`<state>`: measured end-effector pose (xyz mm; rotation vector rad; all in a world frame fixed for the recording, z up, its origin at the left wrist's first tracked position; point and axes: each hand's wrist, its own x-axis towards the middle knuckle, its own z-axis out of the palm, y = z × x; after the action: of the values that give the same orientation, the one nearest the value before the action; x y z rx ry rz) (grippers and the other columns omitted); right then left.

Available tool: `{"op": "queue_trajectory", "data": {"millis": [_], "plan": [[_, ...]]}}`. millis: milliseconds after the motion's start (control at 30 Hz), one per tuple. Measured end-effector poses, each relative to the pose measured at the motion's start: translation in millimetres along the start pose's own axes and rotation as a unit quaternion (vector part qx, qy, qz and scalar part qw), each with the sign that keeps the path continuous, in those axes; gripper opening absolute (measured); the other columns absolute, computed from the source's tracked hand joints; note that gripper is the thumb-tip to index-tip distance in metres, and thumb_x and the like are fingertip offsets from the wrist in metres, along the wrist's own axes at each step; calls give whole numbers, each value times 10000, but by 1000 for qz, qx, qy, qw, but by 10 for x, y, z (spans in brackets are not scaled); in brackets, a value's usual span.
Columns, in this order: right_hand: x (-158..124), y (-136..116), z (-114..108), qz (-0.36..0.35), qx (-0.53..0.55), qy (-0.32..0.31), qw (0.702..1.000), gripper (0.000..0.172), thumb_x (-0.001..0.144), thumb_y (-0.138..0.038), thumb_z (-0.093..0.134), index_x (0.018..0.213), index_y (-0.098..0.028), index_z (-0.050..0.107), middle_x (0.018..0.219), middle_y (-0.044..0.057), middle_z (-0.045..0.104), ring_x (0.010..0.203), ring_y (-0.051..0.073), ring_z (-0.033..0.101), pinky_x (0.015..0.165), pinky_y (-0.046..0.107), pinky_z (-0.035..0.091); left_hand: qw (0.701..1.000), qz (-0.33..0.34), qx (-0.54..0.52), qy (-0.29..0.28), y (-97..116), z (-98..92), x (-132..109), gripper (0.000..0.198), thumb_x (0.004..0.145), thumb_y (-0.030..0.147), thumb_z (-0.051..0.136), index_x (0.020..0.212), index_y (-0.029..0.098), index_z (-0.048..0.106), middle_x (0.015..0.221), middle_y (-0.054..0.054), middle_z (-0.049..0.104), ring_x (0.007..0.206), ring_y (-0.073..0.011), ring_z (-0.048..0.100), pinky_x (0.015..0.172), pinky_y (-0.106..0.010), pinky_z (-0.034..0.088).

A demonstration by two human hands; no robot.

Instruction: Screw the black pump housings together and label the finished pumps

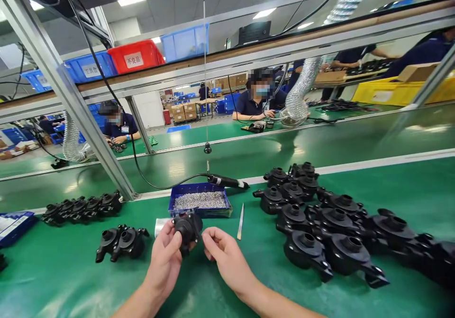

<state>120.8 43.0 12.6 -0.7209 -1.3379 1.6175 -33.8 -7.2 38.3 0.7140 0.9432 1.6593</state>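
The left hand (166, 254) clamps a black housing (185, 228); the right hand (227, 256) pinches just beside it, contents indiscernible; similar housings (128, 244) lie left, more housings (336, 216) right of the hands, the finished share uncertain.

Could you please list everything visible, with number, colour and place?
Held housing: one, black, in left hand
Housing group: over ten, black, right side
Housing pair: two, black, left of left hand
Housing row: several, black, farther left
Tray: one, blue, beyond hands, holding silvery pieces
Tool: one, black, near tray's rear corner
Pointed strip: one, pale, right of tray
Bench: one, green, under hands
Overhead bins: one red, several blue, upper left
Large bin: one, yellow, upper right
Ducts: at least two, silvery, background
People: several, dark tops, background
Boxes: several, brown, background
Left hand: one, bare, gripping held housing
Right hand: one, bare, beside housing
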Motion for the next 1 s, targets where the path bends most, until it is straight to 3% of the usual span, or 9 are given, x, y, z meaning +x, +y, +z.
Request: {"op": "queue_trajectory", "data": {"millis": [167, 400, 767, 867, 1000], "plan": [[3, -69, 30, 25, 55, -4, 998, 564, 806, -734, 747, 792, -184, 626, 626, -25, 538, 592, 143, 463, 614, 283, 357, 1000, -4, 15, -25, -15, 9, -27, 517, 744, 468, 903, 1120, 184, 689, 1135, -104, 697, 1102, -290, 656, 942, -401, 564], [-23, -89, 25, 70, 128, 5, 989, 485, 756, -612, 863, 778, -155, 704, 737, 15, 651, 633, 136, 573, 637, 268, 448, 997, 44, 43, -49, -43, -37, -9, 486, 831, 449, 835, 1204, 193, 661, 1190, -114, 663, 1118, -284, 638, 955, -383, 547], [-43, -139, 3, 86, 166, -8, 982, 455, 677, -539, 948, 832, -139, 795, 784, 47, 714, 686, 135, 605, 688, 265, 489, 996, 69, 36, -43, -52, -43, -30, 560, 802, 440, 862, 1261, 208, 639, 1233, -126, 636, 1125, -285, 625, 970, -386, 535], [-25, -144, -21, 83, 132, -19, 988, 456, 678, -548, 941, 828, -141, 799, 801, 53, 723, 659, 128, 577, 662, 269, 469, 994, 84, 39, -50, -44, -49, -35, 585, 794, 435, 868, 1277, 208, 626, 1190, -119, 640, 1060, -268, 634, 912, -365, 550], [37, -136, -74, 57, 46, -20, 997, 487, 671, -607, 916, 751, -157, 749, 678, 17, 672, 602, 135, 544, 611, 281, 434, 996, 65, 42, -54, -17, -57, -15, 541, 791, 415, 872, 1229, 197, 643, 1121, -100, 650, 975, -220, 628, 782, -287, 558]]}}
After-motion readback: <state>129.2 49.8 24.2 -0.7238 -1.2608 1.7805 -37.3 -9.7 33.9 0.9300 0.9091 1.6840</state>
